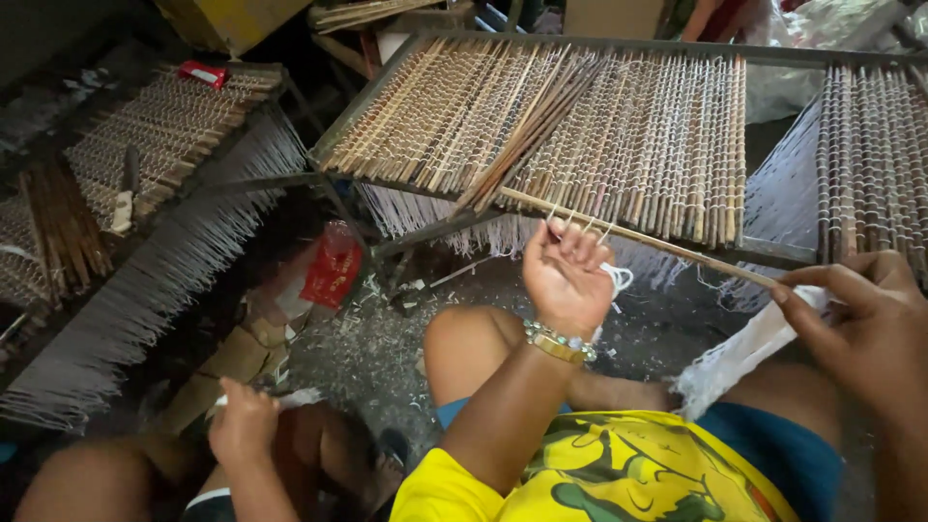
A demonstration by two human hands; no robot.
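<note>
Left hand [565,275] raised, palm up, fingers curled around thin white threads [615,278] right under the front edge of the woven mat of thin bamboo sticks and white string [580,126]. Right hand [865,324] apart from left, clamped on the end of a long loose bamboo stick [638,235] and touching a bundle of white string [744,353] lying over the knee. Stick runs diagonally between both hands, just below the mat's front edge. Mat stretched on a dark metal frame [773,251]; brown sticks lying loose on top. Second similar mat [164,126] at left. Another person's hand [242,425] low left, well apart. Red plastic bag [333,266] on the littered floor.
</note>
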